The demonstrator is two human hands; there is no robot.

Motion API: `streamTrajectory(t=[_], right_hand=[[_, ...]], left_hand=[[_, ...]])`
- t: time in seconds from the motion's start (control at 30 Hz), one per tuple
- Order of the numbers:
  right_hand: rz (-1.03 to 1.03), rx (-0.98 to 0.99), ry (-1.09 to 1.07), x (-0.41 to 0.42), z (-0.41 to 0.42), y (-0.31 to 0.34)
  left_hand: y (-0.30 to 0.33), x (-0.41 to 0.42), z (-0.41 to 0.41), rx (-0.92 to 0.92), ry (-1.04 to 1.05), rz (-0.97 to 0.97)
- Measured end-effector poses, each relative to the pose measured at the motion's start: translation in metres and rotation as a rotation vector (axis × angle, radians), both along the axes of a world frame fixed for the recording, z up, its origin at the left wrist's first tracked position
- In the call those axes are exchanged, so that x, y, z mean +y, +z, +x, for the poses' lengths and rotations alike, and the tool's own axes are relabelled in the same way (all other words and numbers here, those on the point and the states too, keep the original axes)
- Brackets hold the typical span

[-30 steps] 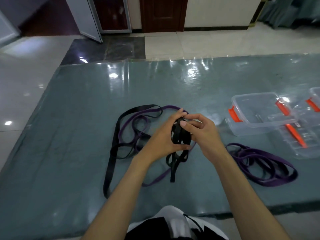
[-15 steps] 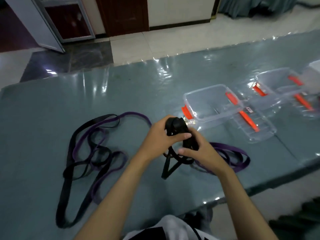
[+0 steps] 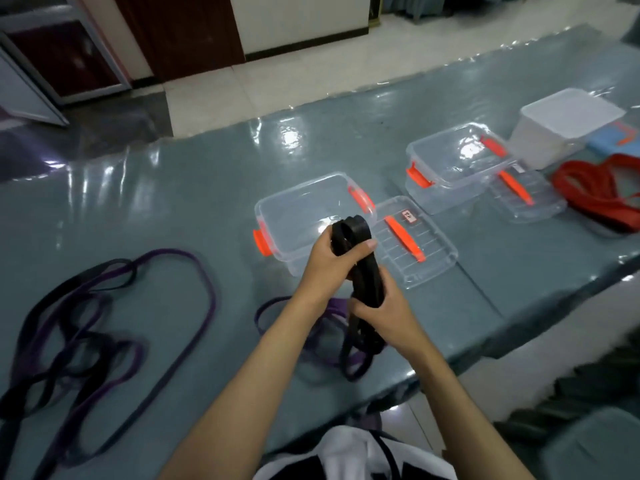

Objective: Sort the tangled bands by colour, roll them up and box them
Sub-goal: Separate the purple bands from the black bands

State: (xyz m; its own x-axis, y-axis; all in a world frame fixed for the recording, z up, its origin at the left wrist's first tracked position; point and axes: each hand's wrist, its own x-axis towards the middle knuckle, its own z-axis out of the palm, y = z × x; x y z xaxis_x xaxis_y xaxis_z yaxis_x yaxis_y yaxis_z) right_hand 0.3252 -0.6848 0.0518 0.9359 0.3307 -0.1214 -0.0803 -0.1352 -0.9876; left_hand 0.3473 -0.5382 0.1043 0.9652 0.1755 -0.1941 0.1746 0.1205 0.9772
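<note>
Your left hand (image 3: pixel 323 261) curls its fingers (image 3: pixel 363 244) round the black band's (image 3: pixel 367 271) rolled top; your right hand (image 3: pixel 381 311) grips lower, its fingers hidden behind. The band's tail blurs below, over the desk (image 3: pixel 173 209).

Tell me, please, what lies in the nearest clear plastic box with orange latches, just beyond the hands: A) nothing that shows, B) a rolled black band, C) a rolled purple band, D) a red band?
A: the nearest clear plastic box with orange latches shows only its bare bottom, while the black band roll is gripped above it by the left hand and right hand.
</note>
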Motion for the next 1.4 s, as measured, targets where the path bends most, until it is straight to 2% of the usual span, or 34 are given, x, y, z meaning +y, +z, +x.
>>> streamTrajectory(t=[0.27, 0.43, 0.6, 0.8, 1.13, 1.2, 1.27, 1.4], right_hand=[[-0.124, 0.113, -0.166, -0.099, 0.046, -0.048], [-0.218, 0.097, -0.196, -0.15, 0.085, -0.065], [-0.294, 0.058, -0.2, -0.183, 0.122, -0.072], [-0.427, 0.024, -0.141, -0.227, 0.169, -0.08], [-0.96, -0.044, -0.186, -0.255, 0.268, -0.096], [-1.126, 0.038, -0.084, -0.256, 0.279, -0.107], [-1.191, 0.166, 0.001, -0.252, 0.282, -0.118], [-1.247, 0.174, -0.008, -0.246, 0.28, -0.129]], left_hand=[[-0.029, -0.046, 0.035, 0.177, -0.243, 0.366], [-0.062, -0.077, 0.053, 0.19, -0.468, 0.655], [-0.086, -0.16, 0.086, 0.144, -0.734, 0.674], [-0.105, -0.21, 0.133, 0.147, -0.758, 0.737], [-0.132, -0.212, 0.207, 0.147, -0.904, 0.969], [-0.137, -0.205, 0.204, 0.149, -0.934, 1.007], [-0.139, -0.194, 0.199, 0.161, -0.941, 1.068], [-0.133, -0.168, 0.183, 0.155, -0.929, 1.197]])
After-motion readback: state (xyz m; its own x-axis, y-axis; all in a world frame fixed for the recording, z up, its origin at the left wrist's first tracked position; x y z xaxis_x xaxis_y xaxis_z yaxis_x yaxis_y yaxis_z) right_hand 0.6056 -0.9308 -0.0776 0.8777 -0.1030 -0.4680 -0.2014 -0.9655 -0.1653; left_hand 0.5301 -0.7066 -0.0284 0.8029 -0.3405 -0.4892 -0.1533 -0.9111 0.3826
